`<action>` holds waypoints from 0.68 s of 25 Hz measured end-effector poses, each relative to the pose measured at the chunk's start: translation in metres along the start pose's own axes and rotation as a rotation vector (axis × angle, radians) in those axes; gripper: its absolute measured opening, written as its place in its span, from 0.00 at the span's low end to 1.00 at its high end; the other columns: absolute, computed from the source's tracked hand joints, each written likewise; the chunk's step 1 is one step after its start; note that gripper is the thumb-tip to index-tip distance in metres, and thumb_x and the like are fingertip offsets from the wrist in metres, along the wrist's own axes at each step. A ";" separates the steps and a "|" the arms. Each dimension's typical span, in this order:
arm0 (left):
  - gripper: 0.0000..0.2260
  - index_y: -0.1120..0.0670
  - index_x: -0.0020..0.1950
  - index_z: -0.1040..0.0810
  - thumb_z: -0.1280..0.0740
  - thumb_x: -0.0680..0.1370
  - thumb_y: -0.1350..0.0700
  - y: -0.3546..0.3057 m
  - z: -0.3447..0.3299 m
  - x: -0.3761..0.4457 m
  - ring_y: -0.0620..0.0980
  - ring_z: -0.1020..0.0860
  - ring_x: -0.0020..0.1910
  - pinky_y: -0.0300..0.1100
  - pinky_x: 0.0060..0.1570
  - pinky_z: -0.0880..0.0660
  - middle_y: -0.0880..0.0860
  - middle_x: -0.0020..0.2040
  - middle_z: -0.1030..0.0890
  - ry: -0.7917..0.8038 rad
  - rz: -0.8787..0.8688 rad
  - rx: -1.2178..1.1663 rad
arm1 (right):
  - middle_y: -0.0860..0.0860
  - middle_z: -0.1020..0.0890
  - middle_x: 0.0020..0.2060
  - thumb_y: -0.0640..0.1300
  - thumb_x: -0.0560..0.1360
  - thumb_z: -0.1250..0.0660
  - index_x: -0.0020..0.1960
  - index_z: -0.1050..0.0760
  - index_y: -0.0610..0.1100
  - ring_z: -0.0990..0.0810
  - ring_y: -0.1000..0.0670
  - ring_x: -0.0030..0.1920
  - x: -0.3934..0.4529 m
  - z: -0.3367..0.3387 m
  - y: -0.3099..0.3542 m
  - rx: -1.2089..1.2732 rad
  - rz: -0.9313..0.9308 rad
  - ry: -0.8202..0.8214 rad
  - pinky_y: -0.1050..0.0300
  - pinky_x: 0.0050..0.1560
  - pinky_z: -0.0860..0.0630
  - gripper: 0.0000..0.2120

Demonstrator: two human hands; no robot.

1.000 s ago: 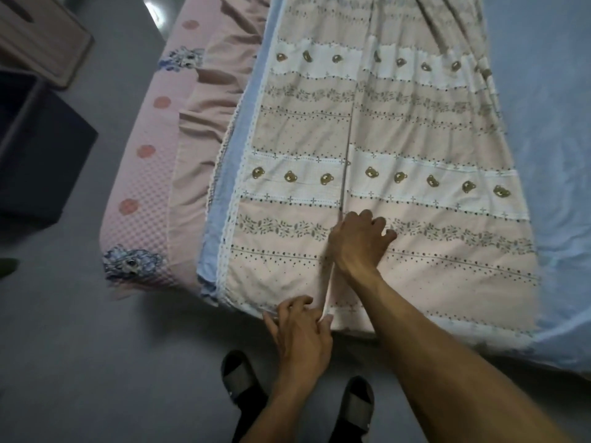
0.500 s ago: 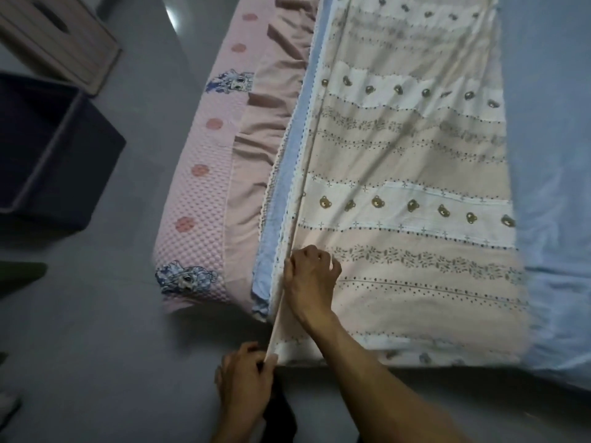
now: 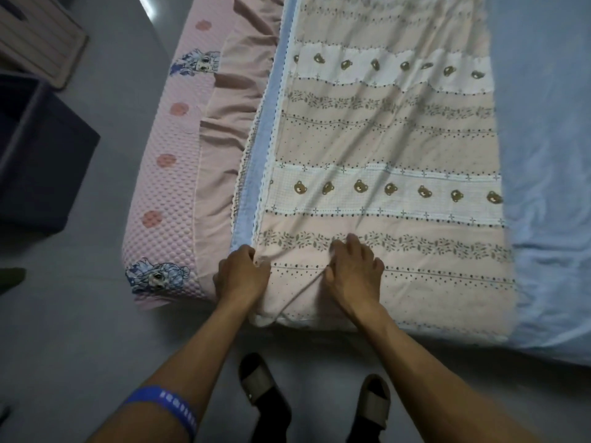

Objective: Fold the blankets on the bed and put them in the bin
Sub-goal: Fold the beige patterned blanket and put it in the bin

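A pink blanket [image 3: 383,174] with white bands of bear heads and leaf stripes lies folded lengthwise on the bed, its blue lace-trimmed underside [image 3: 256,174] showing along the left edge. My left hand [image 3: 241,273] grips the blanket's near left corner at the bed's foot. My right hand [image 3: 353,273] lies on the blanket just to the right, fingers spread, pressing the fabric beside a raised crease. A dark fabric bin [image 3: 38,155] stands on the floor at the left.
The bed has a pink quilted mattress cover [image 3: 166,193] with cartoon prints and a light blue sheet [image 3: 550,187] on the right. A wooden crate [image 3: 35,36] sits at the top left. My feet in sandals [image 3: 265,391] stand on the grey floor.
The folded edge has been carried left to the blanket's left side. My left hand rose from below the hem to grip the corner; my right hand now lies further right on the fabric.
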State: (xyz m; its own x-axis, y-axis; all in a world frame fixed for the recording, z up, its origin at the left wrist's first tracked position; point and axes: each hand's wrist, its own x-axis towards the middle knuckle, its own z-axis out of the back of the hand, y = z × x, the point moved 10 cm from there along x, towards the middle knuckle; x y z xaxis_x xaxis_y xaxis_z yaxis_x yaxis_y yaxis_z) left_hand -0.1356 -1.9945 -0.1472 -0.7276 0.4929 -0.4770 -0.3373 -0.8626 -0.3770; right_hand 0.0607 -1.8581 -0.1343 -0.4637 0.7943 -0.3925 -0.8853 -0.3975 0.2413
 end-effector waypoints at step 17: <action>0.13 0.56 0.51 0.18 0.35 0.77 0.48 -0.077 0.026 0.112 0.51 0.21 0.50 0.43 0.53 0.25 0.53 0.50 0.18 -0.280 0.194 -0.513 | 0.49 0.62 0.79 0.65 0.80 0.53 0.79 0.63 0.56 0.59 0.38 0.78 0.030 -0.002 -0.123 -0.174 -0.117 0.183 0.30 0.71 0.56 0.33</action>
State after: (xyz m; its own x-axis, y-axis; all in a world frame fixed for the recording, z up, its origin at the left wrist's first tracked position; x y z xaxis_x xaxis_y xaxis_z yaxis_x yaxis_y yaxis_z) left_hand -0.2073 -1.8759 -0.1510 -0.8996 0.2237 -0.3751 0.0972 -0.7349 -0.6712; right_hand 0.1554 -1.7860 -0.1777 -0.3426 0.7496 -0.5664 -0.9187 -0.3935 0.0350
